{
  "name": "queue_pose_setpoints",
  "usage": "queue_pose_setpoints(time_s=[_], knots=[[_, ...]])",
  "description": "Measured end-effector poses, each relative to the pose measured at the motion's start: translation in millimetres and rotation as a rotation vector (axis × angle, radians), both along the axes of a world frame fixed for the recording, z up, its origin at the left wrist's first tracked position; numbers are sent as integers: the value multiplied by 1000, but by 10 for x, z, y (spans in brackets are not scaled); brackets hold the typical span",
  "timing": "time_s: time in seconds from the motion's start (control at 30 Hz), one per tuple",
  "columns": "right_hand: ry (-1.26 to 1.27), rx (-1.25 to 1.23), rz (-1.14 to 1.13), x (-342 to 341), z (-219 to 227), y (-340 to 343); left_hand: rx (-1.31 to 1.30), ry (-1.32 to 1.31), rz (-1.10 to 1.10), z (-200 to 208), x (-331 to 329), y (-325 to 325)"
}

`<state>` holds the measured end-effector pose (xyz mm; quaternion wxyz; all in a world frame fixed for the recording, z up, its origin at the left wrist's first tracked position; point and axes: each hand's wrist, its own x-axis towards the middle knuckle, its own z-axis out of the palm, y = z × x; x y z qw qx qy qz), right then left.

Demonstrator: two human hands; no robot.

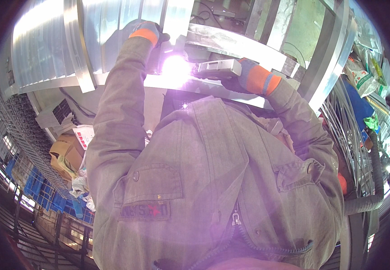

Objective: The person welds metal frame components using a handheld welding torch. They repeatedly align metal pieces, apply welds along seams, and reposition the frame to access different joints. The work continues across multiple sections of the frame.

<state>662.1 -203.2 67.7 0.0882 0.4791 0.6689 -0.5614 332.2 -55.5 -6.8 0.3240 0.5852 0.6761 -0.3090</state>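
Head view: my left glove [149, 32] braces steel frame [231, 42], fingers curled on it; right glove [244, 74] clamped round welding torch [216, 68], steadying arc [175, 67] at joint.

Both arms reach up in grey-green jacket sleeves, hands in dark gloves with orange cuffs. The left hand [152, 32] grips the edge of a shiny metal panel [109, 36] near its upright rib. The right hand [244, 76] holds a grey welding torch [217, 68], its tip pointing left into a white-violet arc [176, 67] burning on the metal frame [231, 45], between the two hands. The glare hides the joint itself. Lower left lie a cardboard box [66, 155] and blue crates [37, 186]; at right, a grey ribbed hose [375, 180] and stacked sacks [361, 76]
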Motion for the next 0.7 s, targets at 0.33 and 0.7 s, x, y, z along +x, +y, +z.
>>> queue_pose_setpoints(time_s=[0.33, 0.7], knots=[[381, 202, -263, 281, 328, -190, 387, -209, 329, 122, -448, -376], [291, 593, -550, 449, 784, -808, 807, 305, 314, 408, -2274, -659]])
